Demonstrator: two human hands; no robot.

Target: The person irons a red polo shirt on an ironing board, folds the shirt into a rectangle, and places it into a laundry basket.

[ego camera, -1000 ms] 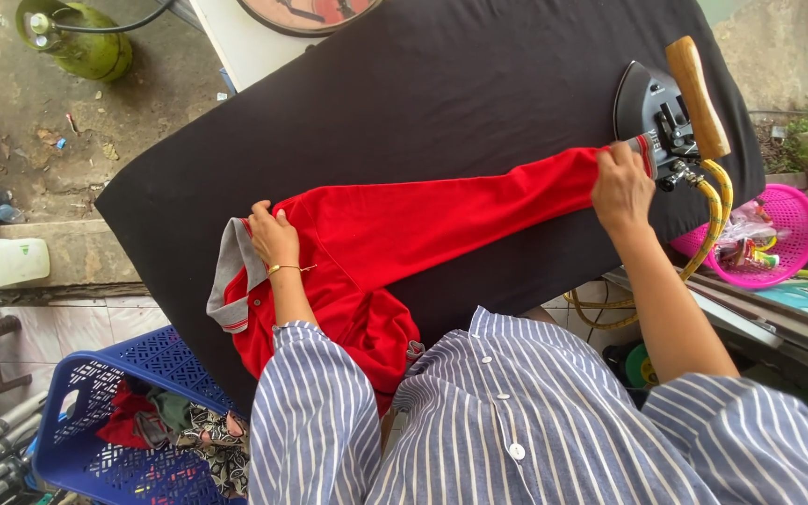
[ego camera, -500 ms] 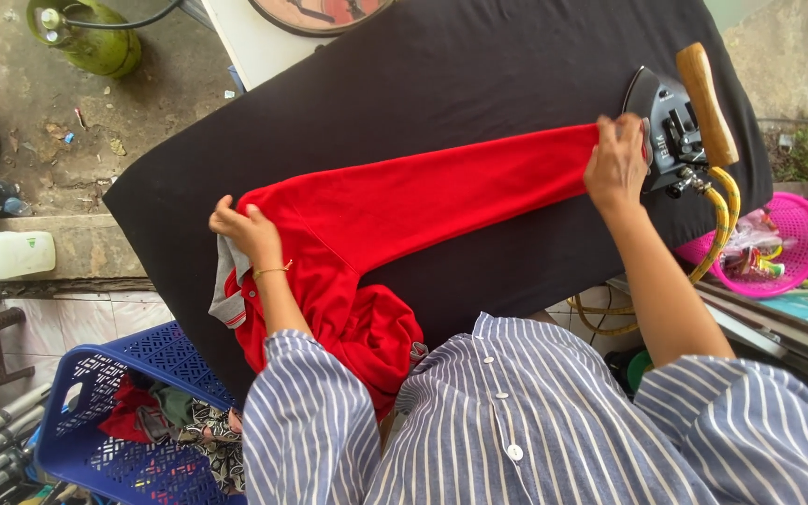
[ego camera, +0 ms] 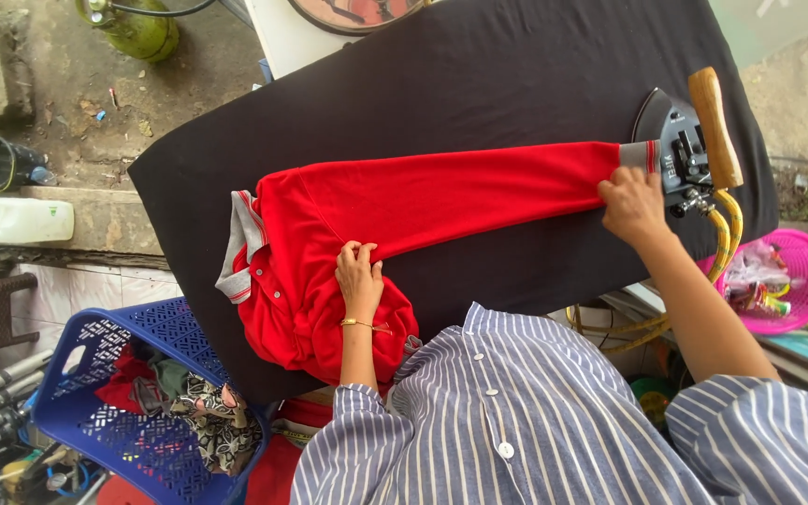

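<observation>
A red long-sleeved polo shirt point(ego camera: 441, 196) with a grey collar lies on a black padded ironing board point(ego camera: 479, 75). One sleeve is stretched straight toward the right. My left hand point(ego camera: 359, 279) presses and pinches the fabric at the sleeve's underarm, next to the bunched body of the shirt. At the far end of the sleeve, my right hand point(ego camera: 633, 206) grips the cuff. A black iron point(ego camera: 680, 150) with a wooden handle stands just beyond that hand, touching the grey cuff.
A blue plastic basket point(ego camera: 142, 402) holding crumpled clothes sits at lower left. A pink basket point(ego camera: 792, 281) and a yellow hose point(ego camera: 727, 234) are at right. A green gas cylinder point(ego camera: 137, 23) and a white jug point(ego camera: 11, 220) stand on the ground at left.
My left hand moved from the collar side to the underarm of the sleeve. The sleeve has been pulled out straighter and flatter, with my right hand staying at the cuff by the iron.
</observation>
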